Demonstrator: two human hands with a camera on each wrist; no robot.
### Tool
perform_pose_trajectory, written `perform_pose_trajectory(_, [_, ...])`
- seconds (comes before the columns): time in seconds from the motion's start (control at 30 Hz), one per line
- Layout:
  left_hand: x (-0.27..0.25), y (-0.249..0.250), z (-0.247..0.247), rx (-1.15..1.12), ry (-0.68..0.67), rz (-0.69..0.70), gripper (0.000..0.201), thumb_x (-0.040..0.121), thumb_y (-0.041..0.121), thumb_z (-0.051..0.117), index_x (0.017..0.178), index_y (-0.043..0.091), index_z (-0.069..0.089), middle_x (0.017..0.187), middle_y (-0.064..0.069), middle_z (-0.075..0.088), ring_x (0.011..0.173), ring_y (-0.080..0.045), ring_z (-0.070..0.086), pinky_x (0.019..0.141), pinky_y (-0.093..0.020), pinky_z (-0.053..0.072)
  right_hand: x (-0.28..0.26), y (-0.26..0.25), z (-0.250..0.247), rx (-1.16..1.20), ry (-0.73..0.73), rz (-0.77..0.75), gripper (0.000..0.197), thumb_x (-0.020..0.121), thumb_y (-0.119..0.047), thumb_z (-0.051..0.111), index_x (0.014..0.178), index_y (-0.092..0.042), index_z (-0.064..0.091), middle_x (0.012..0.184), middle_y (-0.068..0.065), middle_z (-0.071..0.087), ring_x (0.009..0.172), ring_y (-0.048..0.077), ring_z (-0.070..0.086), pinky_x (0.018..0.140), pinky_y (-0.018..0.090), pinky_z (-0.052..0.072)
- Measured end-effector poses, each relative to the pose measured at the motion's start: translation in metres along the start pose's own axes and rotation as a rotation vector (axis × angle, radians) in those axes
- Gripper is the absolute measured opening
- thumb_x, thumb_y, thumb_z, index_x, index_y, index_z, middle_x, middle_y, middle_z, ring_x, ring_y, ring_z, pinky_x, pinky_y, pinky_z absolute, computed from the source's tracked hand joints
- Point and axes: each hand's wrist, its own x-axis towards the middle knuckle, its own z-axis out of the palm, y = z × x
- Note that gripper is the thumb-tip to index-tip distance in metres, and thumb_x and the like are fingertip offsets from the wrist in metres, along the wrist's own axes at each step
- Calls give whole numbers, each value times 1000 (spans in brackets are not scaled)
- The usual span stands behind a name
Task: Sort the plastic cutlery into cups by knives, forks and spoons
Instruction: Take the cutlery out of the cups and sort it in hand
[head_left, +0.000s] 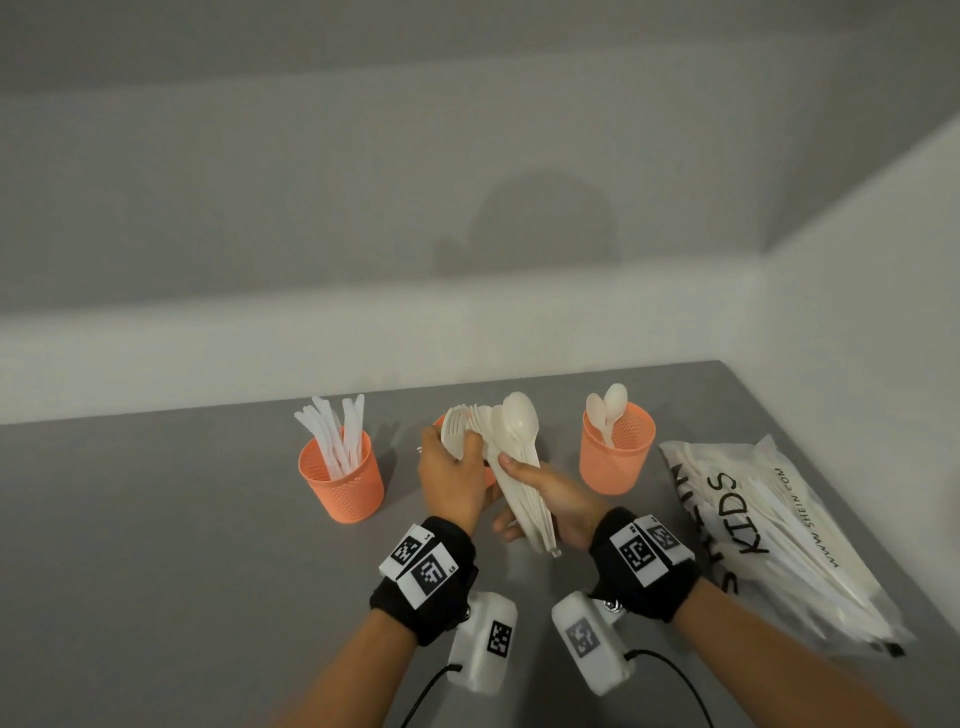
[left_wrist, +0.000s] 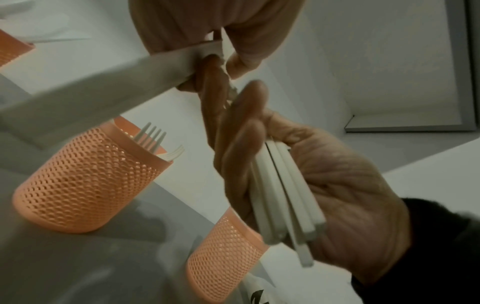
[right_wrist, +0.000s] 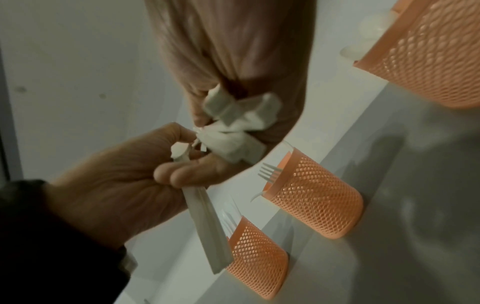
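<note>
My right hand (head_left: 524, 493) grips a bundle of white plastic spoons and forks (head_left: 514, 436) by the handles, bowls up, above the grey table. My left hand (head_left: 457, 454) pinches a fork (head_left: 453, 427) at the bundle's left edge. In the left wrist view the fork's handle (left_wrist: 103, 82) runs blurred from my left hand (left_wrist: 221, 61), and the bundle's handle ends (left_wrist: 288, 205) lie in my right palm. Three orange mesh cups stand in a row: the knife cup (head_left: 343, 478), the fork cup (left_wrist: 85, 179) mostly hidden behind my hands in the head view, and the spoon cup (head_left: 615, 449).
A white plastic bag (head_left: 769, 530) with black lettering, holding more cutlery, lies at the table's right edge. A white wall runs behind the cups and along the right side. The grey table (head_left: 156, 545) stretches to the left.
</note>
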Motion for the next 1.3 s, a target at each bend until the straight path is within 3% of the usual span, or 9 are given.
perform_pose_trajectory(0.23, [1, -2, 4, 9, 67, -1, 6, 92, 7, 46, 93, 5, 41, 72, 3, 50, 63, -6, 49, 50, -7, 40, 5, 1, 3, 109, 116, -8, 39, 98, -36, 39, 87, -6, 60, 57, 6, 63, 41, 14, 53, 45, 23, 48])
perform_pose_trajectory(0.4, [5, -15, 7, -120, -27, -178, 26, 90, 15, 54, 107, -3, 51, 86, -14, 60, 76, -24, 58, 67, -35, 49, 9, 6, -2, -17, 205, -77, 33, 99, -35, 39, 95, -9, 59, 59, 5, 54, 39, 11, 46, 40, 21, 39])
perform_pose_trajectory(0.53, [4, -22, 8, -244, -193, -362, 21, 89, 18, 58, 84, -3, 58, 57, -9, 57, 46, -17, 51, 44, -22, 40, 4, 6, -3, -111, 213, -127, 39, 99, -35, 38, 83, -7, 60, 60, 7, 55, 39, 10, 49, 39, 19, 41])
perform_pose_trajectory(0.63, [5, -15, 6, -286, -234, -424, 29, 94, 19, 46, 72, 3, 56, 48, -2, 55, 45, -15, 52, 48, -24, 44, 1, 9, -11, -148, 273, -150, 35, 100, -30, 38, 81, -13, 62, 69, 8, 64, 52, 14, 61, 53, 26, 54])
perform_pose_trajectory(0.7, [18, -9, 1, -262, -205, -391, 33, 96, 19, 40, 75, 3, 60, 61, -5, 61, 59, -18, 56, 56, -26, 46, 1, 11, -21, -124, 374, -147, 27, 100, -24, 37, 86, -12, 57, 71, 9, 62, 53, 12, 63, 54, 26, 55])
perform_pose_trajectory(0.8, [52, 2, -6, -321, -127, -277, 23, 97, 18, 39, 83, 9, 53, 49, 3, 60, 52, -15, 60, 50, -22, 48, -2, 11, -36, -99, 459, -124, 25, 101, -24, 36, 98, -6, 54, 55, 4, 50, 37, 8, 50, 40, 22, 46])
perform_pose_trajectory(0.93, [95, 17, 4, -345, -4, -111, 17, 98, 20, 40, 83, 22, 46, 45, 9, 51, 47, -8, 52, 60, -27, 47, -4, 9, -46, -115, 411, -93, 28, 100, -34, 38, 97, -16, 59, 43, -10, 30, 34, 4, 25, 36, 17, 27])
perform_pose_trajectory(1.2, [99, -23, 32, -42, -35, 64, 18, 96, 13, 45, 80, 21, 43, 63, -3, 48, 46, -1, 54, 62, -30, 48, -3, 3, -60, 51, 363, -15, 24, 97, -33, 39, 95, -15, 56, 46, -6, 30, 34, 4, 24, 34, 16, 22])
perform_pose_trajectory(1.3, [96, -34, 32, 42, -87, 13, 13, 89, 9, 55, 97, 13, 45, 77, -4, 54, 67, -23, 63, 75, -39, 52, -6, 4, -62, 131, 361, 24, 33, 96, -41, 36, 97, -15, 55, 46, -5, 32, 34, 4, 25, 34, 15, 21])
